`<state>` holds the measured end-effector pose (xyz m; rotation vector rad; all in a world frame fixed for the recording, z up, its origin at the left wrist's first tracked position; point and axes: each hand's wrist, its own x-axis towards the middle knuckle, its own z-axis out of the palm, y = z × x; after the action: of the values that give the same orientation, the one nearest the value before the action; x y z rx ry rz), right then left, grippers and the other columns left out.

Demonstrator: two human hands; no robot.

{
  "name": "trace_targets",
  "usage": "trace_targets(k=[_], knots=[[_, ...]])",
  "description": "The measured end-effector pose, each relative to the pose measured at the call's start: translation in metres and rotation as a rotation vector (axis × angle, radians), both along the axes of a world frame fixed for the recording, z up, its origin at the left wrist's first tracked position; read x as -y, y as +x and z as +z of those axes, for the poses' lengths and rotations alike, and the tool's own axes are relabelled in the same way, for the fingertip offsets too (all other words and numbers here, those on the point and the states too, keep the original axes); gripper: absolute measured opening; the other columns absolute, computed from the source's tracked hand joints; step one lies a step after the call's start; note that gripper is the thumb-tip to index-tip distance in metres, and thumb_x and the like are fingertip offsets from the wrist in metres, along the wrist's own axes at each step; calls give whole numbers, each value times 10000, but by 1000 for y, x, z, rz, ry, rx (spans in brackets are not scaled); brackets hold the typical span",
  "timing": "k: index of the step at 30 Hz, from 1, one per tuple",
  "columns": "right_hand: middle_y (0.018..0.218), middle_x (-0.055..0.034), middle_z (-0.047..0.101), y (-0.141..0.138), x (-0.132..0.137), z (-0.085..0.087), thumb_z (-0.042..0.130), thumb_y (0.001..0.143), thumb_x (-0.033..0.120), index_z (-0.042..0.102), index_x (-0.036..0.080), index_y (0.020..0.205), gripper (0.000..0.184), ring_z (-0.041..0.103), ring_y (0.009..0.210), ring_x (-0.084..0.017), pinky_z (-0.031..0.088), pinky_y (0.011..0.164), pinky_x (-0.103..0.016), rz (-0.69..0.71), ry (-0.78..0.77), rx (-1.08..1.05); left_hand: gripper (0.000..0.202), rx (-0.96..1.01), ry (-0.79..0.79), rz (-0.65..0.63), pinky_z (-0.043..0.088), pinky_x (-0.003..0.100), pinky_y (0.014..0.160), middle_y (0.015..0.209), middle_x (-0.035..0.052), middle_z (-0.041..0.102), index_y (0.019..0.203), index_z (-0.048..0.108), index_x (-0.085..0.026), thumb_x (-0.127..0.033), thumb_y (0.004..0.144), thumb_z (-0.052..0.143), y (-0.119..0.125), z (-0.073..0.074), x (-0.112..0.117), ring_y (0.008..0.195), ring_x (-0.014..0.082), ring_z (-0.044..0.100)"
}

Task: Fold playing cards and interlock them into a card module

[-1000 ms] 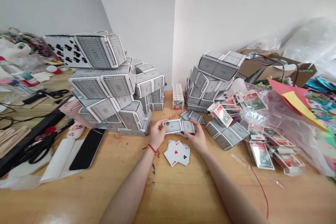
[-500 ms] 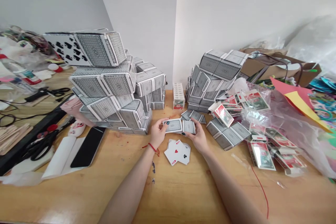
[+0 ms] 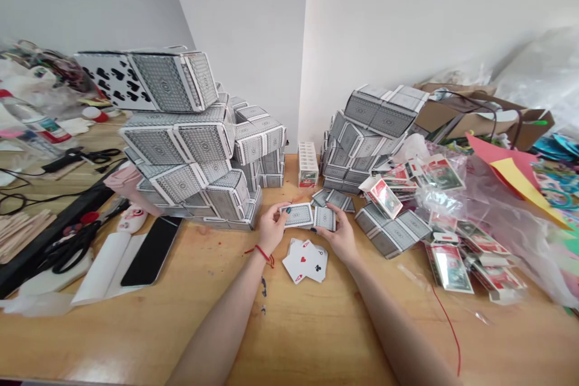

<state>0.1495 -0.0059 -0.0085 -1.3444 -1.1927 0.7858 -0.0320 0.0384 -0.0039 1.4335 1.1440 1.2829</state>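
Note:
My left hand (image 3: 273,224) pinches a playing card (image 3: 298,215), patterned back up, with the thumb on top at its left end. My right hand (image 3: 339,232) grips a second, folded-looking playing card (image 3: 324,219), its fingers at the far and near edges. The two cards sit side by side just above the table, their ends close together. Nearer to me lies a loose pile of face-up cards (image 3: 305,260), an ace of hearts on top. Behind my right hand are several folded cards (image 3: 333,199) on the table.
Stacked blocks made of cards rise at left (image 3: 203,139) and right (image 3: 380,111). A card block (image 3: 393,232) and opened card boxes (image 3: 450,265) lie to the right. A phone (image 3: 151,251) and black scissors (image 3: 75,247) are at left. A row of card boxes (image 3: 307,166) stands at the back.
The view has tilted very slightly. Both hands hold the cards in nearly the same place; no other movement shows.

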Motion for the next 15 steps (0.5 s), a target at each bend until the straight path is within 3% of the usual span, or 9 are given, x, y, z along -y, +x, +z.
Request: trace_targets(k=[9, 15], knots=[[915, -53, 570, -1, 1, 4, 722, 519, 271, 487, 205, 1082, 613, 552, 785, -209, 471, 685, -346, 11, -16, -54, 259, -9, -9, 0, 476, 216, 546, 927, 88, 645, 957, 594, -147, -277, 742, 531, 0, -1, 0, 699, 136, 608], [839, -16, 545, -2, 2, 6, 712, 527, 278, 458, 207, 1061, 595, 535, 709, -173, 467, 632, -310, 22, -61, -47, 244, 6, -12, 1, 489, 235, 609, 951, 89, 638, 954, 590, -148, -255, 745, 525, 0, 2, 2, 759, 147, 611]])
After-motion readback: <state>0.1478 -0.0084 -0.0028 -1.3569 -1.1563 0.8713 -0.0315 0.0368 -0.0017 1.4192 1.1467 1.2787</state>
